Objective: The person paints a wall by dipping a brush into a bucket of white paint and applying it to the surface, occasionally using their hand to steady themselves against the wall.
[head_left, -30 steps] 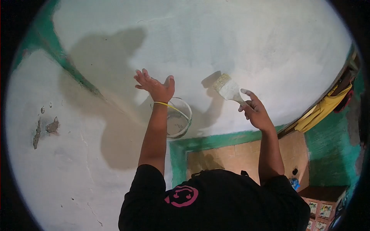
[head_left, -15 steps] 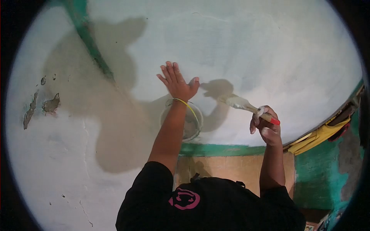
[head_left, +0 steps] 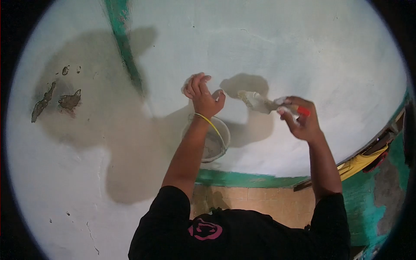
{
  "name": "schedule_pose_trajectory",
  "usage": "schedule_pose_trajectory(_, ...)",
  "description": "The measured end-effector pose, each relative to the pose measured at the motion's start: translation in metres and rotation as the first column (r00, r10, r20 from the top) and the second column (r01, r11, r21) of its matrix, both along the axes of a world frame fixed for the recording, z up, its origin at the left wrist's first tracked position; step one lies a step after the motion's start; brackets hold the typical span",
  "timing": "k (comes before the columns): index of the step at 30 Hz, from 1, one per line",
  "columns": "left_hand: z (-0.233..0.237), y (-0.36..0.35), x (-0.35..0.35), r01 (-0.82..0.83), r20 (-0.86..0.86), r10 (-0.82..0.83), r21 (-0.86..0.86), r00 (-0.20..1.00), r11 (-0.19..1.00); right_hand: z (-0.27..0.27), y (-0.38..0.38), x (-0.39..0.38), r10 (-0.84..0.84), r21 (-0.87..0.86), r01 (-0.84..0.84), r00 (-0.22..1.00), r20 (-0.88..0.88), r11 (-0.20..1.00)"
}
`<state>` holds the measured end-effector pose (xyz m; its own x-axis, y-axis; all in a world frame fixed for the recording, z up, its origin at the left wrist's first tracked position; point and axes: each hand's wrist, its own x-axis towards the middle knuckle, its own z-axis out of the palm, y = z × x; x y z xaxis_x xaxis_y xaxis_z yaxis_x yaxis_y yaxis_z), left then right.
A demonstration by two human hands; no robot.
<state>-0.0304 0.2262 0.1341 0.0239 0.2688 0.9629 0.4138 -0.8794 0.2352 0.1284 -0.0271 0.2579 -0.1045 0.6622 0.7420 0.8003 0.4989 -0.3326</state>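
A paintbrush (head_left: 256, 102) with pale, paint-coated bristles and a red handle end is gripped in my right hand (head_left: 306, 123). Its bristles point left, close to the white wall, with a shadow around them. My left hand (head_left: 207, 99) is raised by the wall, holding nothing, its fingers loosely bent and thumb apart. Over my left wrist runs the yellow handle (head_left: 211, 124) of a whitish bucket (head_left: 227, 138), which hangs below the hand, partly hidden by my forearm. Greyish-white stuff shows inside it.
Broken plaster patches (head_left: 69, 101) mark the wall at left. A green stripe (head_left: 123, 45) runs down the upper wall, and a green band (head_left: 242, 178) edges its base above orange floor tiles (head_left: 260, 196). Yellow cloth (head_left: 363, 163) hangs at right.
My right hand and the brush have moved up, with the brush tip shifting slightly left. The fingers of my left hand, spread flat before, have bent. The view has shifted.
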Motion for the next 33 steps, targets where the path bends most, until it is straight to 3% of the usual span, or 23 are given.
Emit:
schedule_pose_trajectory(2, 0.013, 0.002, -0.006, -0.016, 0.011, 0.016, 0.024, 1.0, 1.0, 0.024, -0.001, -0.006, -0.033, -0.062, 0.024, 0.987, -0.159, 0.998)
schedule_pose_trajectory(4, 0.027, 0.004, -0.01, -0.09, -0.026, 0.092, 0.048, 0.995, 0.995, 0.051, 0.002, -0.009, -0.078, -0.071, 0.069, 0.989, -0.122, 0.995)
schedule_pose_trajectory(6, 0.027, 0.013, -0.008, -0.081, 0.006, 0.081, 0.039, 0.997, 0.996, 0.071, 0.01, -0.005, -0.037, 0.062, 0.034, 0.999, 0.04, 0.998)
schedule_pose_trajectory(8, 0.021, 0.02, -0.007, -0.089, -0.06, 0.091, 0.044, 0.994, 0.995, 0.086, 0.019, -0.008, 0.056, 0.142, -0.048, 0.997, -0.058, 0.989)
schedule_pose_trajectory(12, 0.022, 0.02, -0.005, -0.077, -0.049, 0.078, 0.038, 0.996, 0.996, 0.121, 0.042, -0.021, 0.016, 0.375, -0.071, 0.989, 0.149, 0.924)
schedule_pose_trajectory(13, 0.022, 0.019, -0.005, -0.067, -0.052, 0.069, 0.04, 0.996, 0.997, 0.131, 0.048, -0.02, -0.086, 0.45, -0.048, 0.958, 0.272, 0.892)
schedule_pose_trajectory(14, 0.022, 0.019, -0.006, -0.057, -0.055, 0.059, 0.043, 0.997, 0.997, 0.138, 0.05, -0.025, -0.081, 0.449, -0.051, 0.959, 0.27, 0.892)
schedule_pose_trajectory(16, 0.018, 0.024, -0.006, -0.061, -0.05, 0.065, 0.072, 0.997, 0.996, 0.155, 0.053, -0.043, -0.425, 0.635, -0.003, 0.741, 0.521, 0.773)
schedule_pose_trajectory(18, 0.015, 0.027, -0.005, -0.061, -0.043, 0.066, 0.102, 0.997, 0.993, 0.16, 0.062, -0.047, -0.433, 0.641, 0.016, 0.751, 0.499, 0.767)
schedule_pose_trajectory(21, 0.015, 0.029, -0.006, -0.067, -0.038, 0.074, 0.149, 0.997, 0.987, 0.157, 0.076, -0.05, -0.628, 0.649, 0.281, 0.671, 0.394, 0.707)
schedule_pose_trajectory(28, 0.017, 0.027, -0.007, -0.067, -0.045, 0.073, 0.124, 0.996, 0.99, 0.153, 0.08, -0.044, -0.662, 0.628, 0.325, 0.616, 0.427, 0.707)
schedule_pose_trajectory(30, 0.017, 0.026, -0.008, -0.063, -0.05, 0.07, 0.121, 0.996, 0.991, 0.139, 0.087, -0.039, -0.722, 0.681, 0.307, 0.501, 0.478, 0.664)
schedule_pose_trajectory(31, 0.017, 0.025, -0.008, -0.073, -0.065, 0.08, 0.098, 0.995, 0.992, 0.129, 0.09, -0.041, -0.681, 0.624, 0.317, 0.521, 0.515, 0.714)
schedule_pose_trajectory(33, 0.017, 0.023, -0.008, -0.072, -0.087, 0.08, 0.084, 0.993, 0.994, 0.105, 0.094, -0.048, -0.612, 0.538, 0.295, 0.449, 0.651, 0.79)
